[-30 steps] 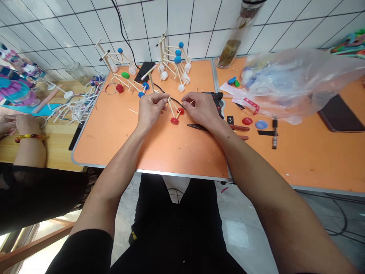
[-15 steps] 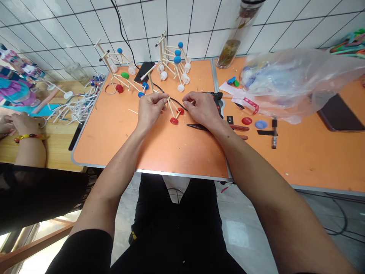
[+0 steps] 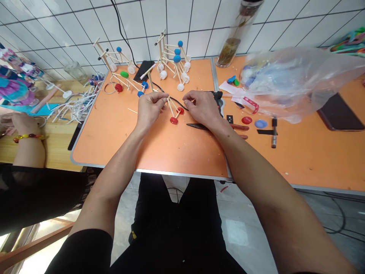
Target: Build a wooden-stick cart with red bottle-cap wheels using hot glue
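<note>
My left hand [image 3: 151, 108] is closed in a pinch on the top of a small wooden-stick frame [image 3: 170, 104]. Two red discs [image 3: 173, 120] sit at the frame's lower ends, close to the table. To the right of the frame, apart from it, my right hand [image 3: 201, 108] is closed with curled fingers; whatever it may hold is hidden. Beneath my right wrist lie pliers [image 3: 239, 126] with red handles, and a black glue gun [image 3: 218, 97] is partly covered behind that hand. Just beyond my left hand stands another stick model with blue discs [image 3: 145, 85].
Stick models with white wheels [image 3: 180, 87] stand by the tiled wall. A clear plastic bag [image 3: 285, 80], a phone [image 3: 343, 114], loose caps [image 3: 246, 120] and a glass tube [image 3: 229, 47] are to the right. A co-worker's hand [image 3: 21, 123] is at the left, near white cords [image 3: 76, 104].
Almost nothing differs. The whole view has shifted very slightly, while both hands and the stick frame keep their places.
</note>
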`<state>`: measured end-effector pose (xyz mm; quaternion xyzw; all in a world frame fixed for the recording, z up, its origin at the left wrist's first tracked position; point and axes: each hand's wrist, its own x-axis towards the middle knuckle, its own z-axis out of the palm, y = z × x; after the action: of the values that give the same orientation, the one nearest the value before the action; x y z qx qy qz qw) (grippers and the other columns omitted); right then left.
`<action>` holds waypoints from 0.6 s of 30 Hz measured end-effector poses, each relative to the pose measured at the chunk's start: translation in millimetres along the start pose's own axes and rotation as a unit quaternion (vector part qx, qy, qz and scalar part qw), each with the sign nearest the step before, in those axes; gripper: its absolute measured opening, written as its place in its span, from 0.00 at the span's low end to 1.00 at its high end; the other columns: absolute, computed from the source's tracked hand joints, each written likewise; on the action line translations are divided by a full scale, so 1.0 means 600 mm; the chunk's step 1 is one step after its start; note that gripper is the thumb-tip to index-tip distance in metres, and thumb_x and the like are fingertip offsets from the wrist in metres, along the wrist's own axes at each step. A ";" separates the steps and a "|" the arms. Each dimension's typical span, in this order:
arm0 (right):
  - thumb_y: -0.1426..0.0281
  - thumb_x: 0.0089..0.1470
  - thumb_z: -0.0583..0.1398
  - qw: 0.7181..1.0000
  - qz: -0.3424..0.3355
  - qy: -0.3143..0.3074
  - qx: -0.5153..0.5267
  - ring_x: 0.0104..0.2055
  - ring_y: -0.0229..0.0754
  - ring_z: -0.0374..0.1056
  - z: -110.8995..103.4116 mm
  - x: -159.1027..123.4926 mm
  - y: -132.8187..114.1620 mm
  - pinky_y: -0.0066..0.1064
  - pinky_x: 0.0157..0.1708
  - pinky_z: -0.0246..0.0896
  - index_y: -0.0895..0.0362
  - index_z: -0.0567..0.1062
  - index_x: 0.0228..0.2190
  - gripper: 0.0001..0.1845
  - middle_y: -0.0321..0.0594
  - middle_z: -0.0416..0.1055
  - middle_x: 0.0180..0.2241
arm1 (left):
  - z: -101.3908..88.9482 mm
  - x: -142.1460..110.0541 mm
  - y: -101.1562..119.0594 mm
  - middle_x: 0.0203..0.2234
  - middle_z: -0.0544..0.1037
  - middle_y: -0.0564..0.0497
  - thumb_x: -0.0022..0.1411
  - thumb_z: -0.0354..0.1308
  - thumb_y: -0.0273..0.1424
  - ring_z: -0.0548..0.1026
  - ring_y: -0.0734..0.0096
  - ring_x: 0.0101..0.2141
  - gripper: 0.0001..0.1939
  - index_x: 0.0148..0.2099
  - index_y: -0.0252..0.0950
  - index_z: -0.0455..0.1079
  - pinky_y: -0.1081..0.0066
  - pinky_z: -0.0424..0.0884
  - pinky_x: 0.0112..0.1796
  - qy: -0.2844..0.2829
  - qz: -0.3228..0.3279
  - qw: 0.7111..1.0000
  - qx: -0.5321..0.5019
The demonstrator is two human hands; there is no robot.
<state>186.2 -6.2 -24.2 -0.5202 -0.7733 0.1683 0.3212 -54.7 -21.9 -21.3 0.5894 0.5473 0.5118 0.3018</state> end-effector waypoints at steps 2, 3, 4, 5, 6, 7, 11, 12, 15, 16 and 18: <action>0.71 0.72 0.64 1.000 -0.001 0.003 0.000 0.56 0.63 0.87 0.001 0.000 0.001 0.55 0.63 0.79 0.51 0.94 0.51 0.17 0.49 0.94 0.53 | 0.000 0.000 -0.002 0.31 0.90 0.51 0.73 0.72 0.20 0.88 0.69 0.30 0.10 0.49 0.38 0.92 0.75 0.82 0.31 0.000 0.001 1.000 0.005; 0.70 0.71 0.64 1.000 0.000 0.005 0.000 0.55 0.63 0.87 0.001 0.000 0.002 0.55 0.63 0.79 0.50 0.94 0.50 0.17 0.49 0.94 0.53 | 0.000 0.001 -0.003 0.31 0.90 0.51 0.73 0.72 0.20 0.88 0.69 0.30 0.10 0.49 0.38 0.92 0.74 0.82 0.31 0.000 0.001 1.000 0.005; 0.70 0.71 0.64 1.000 0.002 0.007 0.001 0.55 0.63 0.87 0.002 0.000 0.003 0.55 0.63 0.79 0.50 0.94 0.50 0.16 0.48 0.94 0.52 | 0.000 0.001 -0.004 0.31 0.90 0.51 0.73 0.71 0.20 0.88 0.68 0.30 0.11 0.49 0.38 0.92 0.74 0.82 0.31 0.000 0.001 1.000 0.005; 0.70 0.71 0.64 1.000 0.002 0.008 0.000 0.55 0.64 0.87 0.002 0.000 0.004 0.56 0.63 0.79 0.49 0.94 0.50 0.16 0.48 0.94 0.52 | -0.001 0.001 -0.005 0.31 0.90 0.51 0.74 0.71 0.20 0.89 0.68 0.30 0.11 0.50 0.39 0.92 0.74 0.83 0.32 -0.002 0.001 1.000 0.005; 0.70 0.71 0.64 1.000 0.002 0.009 0.000 0.55 0.64 0.87 0.002 0.000 0.004 0.56 0.63 0.80 0.49 0.94 0.49 0.16 0.47 0.95 0.52 | -0.001 0.001 -0.007 0.31 0.90 0.51 0.74 0.71 0.20 0.89 0.67 0.31 0.11 0.50 0.39 0.92 0.73 0.83 0.32 -0.004 0.001 1.000 0.005; 0.69 0.71 0.64 1.000 0.001 0.009 -0.001 0.55 0.64 0.87 0.003 0.000 0.005 0.57 0.63 0.80 0.48 0.94 0.49 0.16 0.47 0.95 0.52 | -0.001 0.002 -0.008 0.31 0.90 0.51 0.75 0.71 0.20 0.89 0.67 0.31 0.11 0.51 0.40 0.93 0.72 0.84 0.33 -0.006 0.002 1.000 0.005; 0.70 0.71 0.64 1.000 -0.005 0.007 -0.005 0.55 0.63 0.87 0.002 0.000 0.004 0.57 0.62 0.80 0.49 0.94 0.49 0.16 0.47 0.95 0.52 | -0.002 0.003 -0.012 0.32 0.90 0.50 0.76 0.73 0.21 0.90 0.65 0.31 0.10 0.51 0.40 0.93 0.69 0.86 0.35 -0.009 0.004 1.000 0.011; 0.70 0.72 0.65 1.000 -0.005 0.006 -0.004 0.56 0.63 0.88 0.001 0.000 0.004 0.56 0.63 0.80 0.49 0.94 0.49 0.16 0.47 0.95 0.52 | -0.002 0.003 -0.013 0.32 0.90 0.50 0.76 0.72 0.21 0.90 0.65 0.31 0.11 0.51 0.40 0.93 0.69 0.86 0.35 -0.008 0.005 1.000 0.011; 0.70 0.73 0.65 1.000 0.002 0.004 -0.001 0.56 0.64 0.88 0.001 0.000 0.002 0.56 0.63 0.79 0.48 0.94 0.50 0.15 0.47 0.95 0.53 | -0.001 0.003 -0.011 0.32 0.90 0.50 0.75 0.70 0.20 0.89 0.66 0.31 0.12 0.51 0.39 0.93 0.71 0.84 0.33 -0.008 0.005 1.000 0.005; 0.70 0.73 0.65 1.000 0.005 0.003 -0.001 0.57 0.64 0.88 0.001 -0.001 0.001 0.56 0.63 0.79 0.48 0.94 0.50 0.15 0.47 0.94 0.53 | -0.001 0.003 -0.010 0.32 0.90 0.50 0.75 0.70 0.20 0.89 0.67 0.30 0.12 0.50 0.39 0.93 0.72 0.83 0.32 -0.008 0.005 1.000 0.002; 0.71 0.74 0.65 1.000 0.008 0.000 -0.003 0.57 0.64 0.88 0.001 -0.001 0.000 0.55 0.63 0.79 0.49 0.94 0.50 0.15 0.48 0.94 0.54 | -0.001 0.002 -0.008 0.31 0.90 0.51 0.75 0.71 0.19 0.88 0.69 0.30 0.12 0.49 0.39 0.93 0.74 0.81 0.31 -0.006 0.004 1.000 -0.002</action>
<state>186.1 -6.6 -25.0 -0.5274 -0.7696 0.1683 0.3183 -56.7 -19.8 -25.0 0.5939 0.5420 0.5105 0.3048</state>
